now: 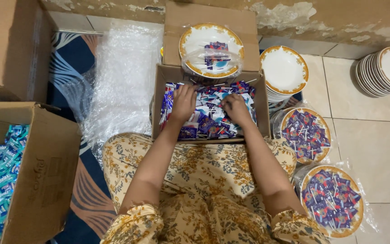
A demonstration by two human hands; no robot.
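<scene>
Cardboard box (pixel 262 106): both hands in lollipops (pixel 211 113).

To our right we see a stack of gold-rimmed white plates (pixel 284 70) and a second plate stack (pixel 387 70) on the tiled floor (pixel 375 135). Two wrapped candy-filled plates (pixel 305 134) sit nearby. At left, a cardboard box of blue sachets (pixel 1 180) and bubble wrap (pixel 123 81).

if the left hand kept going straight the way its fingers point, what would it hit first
The left hand points away from the body, so it would likely meet the far wall of the cardboard box first, past the purple wrapped lollipops; depth is unclear.
</scene>
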